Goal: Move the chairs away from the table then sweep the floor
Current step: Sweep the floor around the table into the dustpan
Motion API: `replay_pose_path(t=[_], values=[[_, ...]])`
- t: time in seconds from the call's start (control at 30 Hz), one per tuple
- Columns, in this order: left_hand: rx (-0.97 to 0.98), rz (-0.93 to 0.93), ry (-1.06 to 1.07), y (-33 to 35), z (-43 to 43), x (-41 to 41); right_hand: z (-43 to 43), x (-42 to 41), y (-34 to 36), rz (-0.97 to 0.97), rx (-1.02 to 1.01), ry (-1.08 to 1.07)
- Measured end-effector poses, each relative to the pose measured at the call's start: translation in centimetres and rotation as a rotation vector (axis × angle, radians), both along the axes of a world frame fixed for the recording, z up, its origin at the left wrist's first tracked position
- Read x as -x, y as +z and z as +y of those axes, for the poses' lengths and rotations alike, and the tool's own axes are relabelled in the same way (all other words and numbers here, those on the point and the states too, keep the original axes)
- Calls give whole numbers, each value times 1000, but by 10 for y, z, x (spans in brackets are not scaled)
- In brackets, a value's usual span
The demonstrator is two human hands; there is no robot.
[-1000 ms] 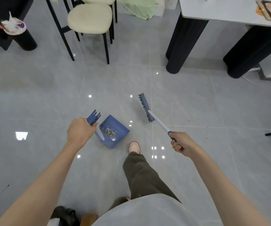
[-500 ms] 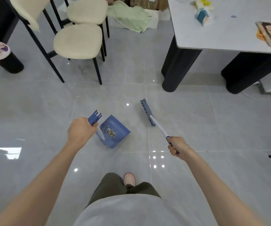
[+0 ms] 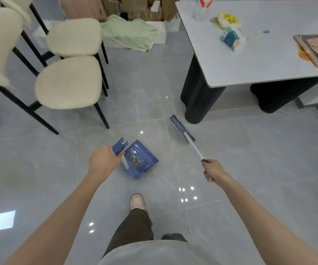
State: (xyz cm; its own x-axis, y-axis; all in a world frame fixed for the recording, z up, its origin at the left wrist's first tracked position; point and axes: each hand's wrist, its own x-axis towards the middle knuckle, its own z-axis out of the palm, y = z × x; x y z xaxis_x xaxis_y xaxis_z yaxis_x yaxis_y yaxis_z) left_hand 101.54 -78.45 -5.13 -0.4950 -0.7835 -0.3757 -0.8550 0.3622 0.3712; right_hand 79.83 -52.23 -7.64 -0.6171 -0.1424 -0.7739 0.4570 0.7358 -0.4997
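My left hand (image 3: 103, 161) grips the handle of a blue dustpan (image 3: 141, 159), whose pan rests on the grey tile floor (image 3: 39, 169) ahead of my foot. My right hand (image 3: 212, 170) holds the white handle of a broom (image 3: 182, 128); its blue bristle head lies on the floor close to the table's dark left leg (image 3: 198, 94). Two cream chairs stand at the left, away from the white table (image 3: 259, 60): a near chair (image 3: 68, 83) and a far chair (image 3: 74, 37).
A green cloth (image 3: 131, 33) and boxes lie at the back. A tissue pack (image 3: 231, 38), a book (image 3: 316, 49) and a bottle sit on the table. A second dark table leg (image 3: 280, 96) stands right. A white cable (image 3: 305, 111) runs along the floor there.
I have stepped forward: the table and chairs are nearer and lower in view. The broom head has moved up to the table leg. Both hands keep their grips.
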Motion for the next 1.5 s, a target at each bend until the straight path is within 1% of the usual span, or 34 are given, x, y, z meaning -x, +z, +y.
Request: replay_pose_path(t=[0.1,0.2,0.3,0.4,0.47,0.53,0.6,0.67,0.8,0.87,0.97,1.03,1.1,1.23,1.37,1.5], values=[[-2,-21,-52,-3,-39,30,-39,26,-4,32,-57,33],[-2,-77,-134,-13,-82,63,-74,54,-8,21,-125,38],[-43,-91,-167,-19,-112,93,-100,78,-10,16,-192,84],[-71,-112,-209,-28,-138,126,-122,102,-15,-42,-245,57],[-56,-130,-246,-30,-151,143,-135,107,-12,-82,-242,31],[-21,-156,-289,-31,-165,165,-150,110,-12,-110,-243,82],[-29,-203,-288,-28,-176,188,-166,111,-12,-131,-248,136],[-45,-234,-287,-26,-178,201,-179,107,-10,-180,-224,162],[-50,-262,-285,-23,-185,222,-205,110,6,-398,-133,47],[-51,-250,-267,-19,-189,227,-212,116,23,-511,-73,-47],[-47,-243,-275,-16,-198,228,-223,124,51,-588,10,-131],[-45,-224,-264,-17,-208,227,-233,124,63,-571,30,-126],[-65,-196,-236,-20,-222,224,-249,124,67,-514,29,-82],[-56,-166,-217,-23,-258,226,-285,130,64,-333,16,11],[-32,-156,-210,-28,-300,236,-331,150,41,-132,-34,77],[-14,-137,-178,-38,-337,247,-375,182,-1,-22,-71,99]])
